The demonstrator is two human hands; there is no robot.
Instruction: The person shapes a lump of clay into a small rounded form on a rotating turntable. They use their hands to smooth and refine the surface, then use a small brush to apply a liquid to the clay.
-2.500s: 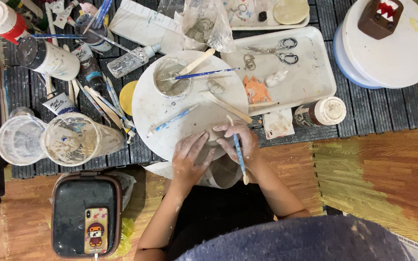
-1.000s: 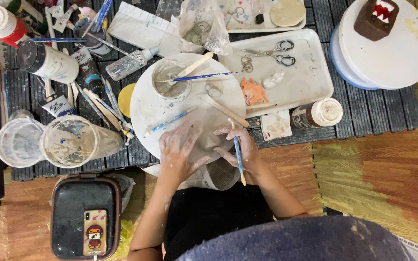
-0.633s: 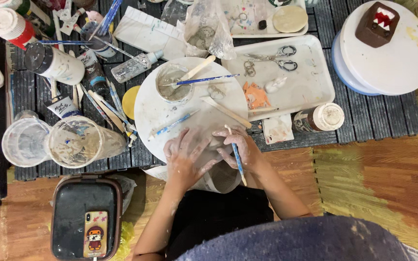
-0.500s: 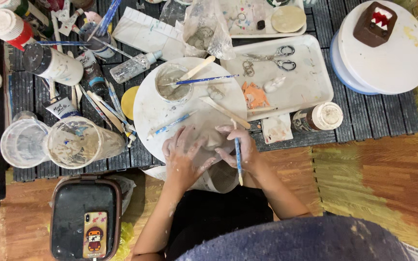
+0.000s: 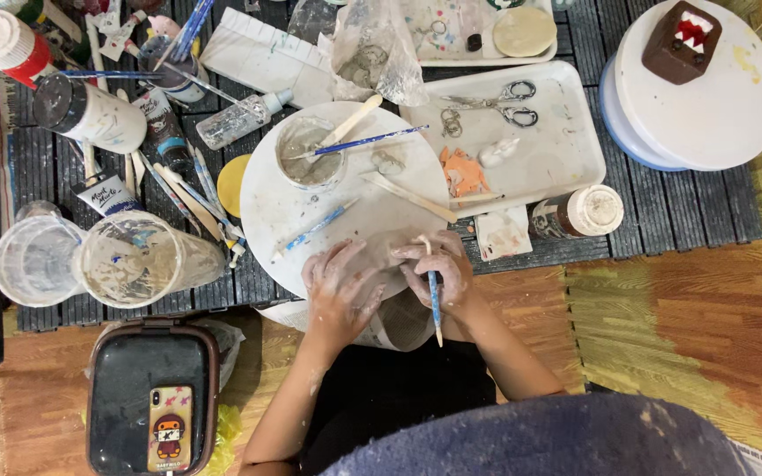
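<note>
My left hand [image 5: 339, 291], smeared with pale clay, rests fingers spread on the near edge of a round white work board [image 5: 275, 207]. My right hand [image 5: 438, 269] sits beside it on the board, gripping a thin blue-handled tool [image 5: 434, 304] that points toward me. The fingertips of both hands meet over a small flat piece of clay, mostly hidden. On the board stand a small cup of grey slip [image 5: 309, 152] with a wooden stick and a blue brush in it, plus a blue tool [image 5: 315, 227] and a wooden stick [image 5: 409, 197].
A white tray [image 5: 566, 154] holds scissors [image 5: 496, 101], an orange clay shape [image 5: 462, 172] and a white figure. At right, a white turntable [image 5: 707, 106] carries a brown block figure [image 5: 681, 40]. At left are clear cups [image 5: 138, 260], paint bottles, brushes. A dark case [image 5: 147, 370] bears a phone [image 5: 169, 427].
My left hand has shifted slightly on the board and its fingers have closed in toward the right hand. The right hand keeps the blue tool in the same spot.
</note>
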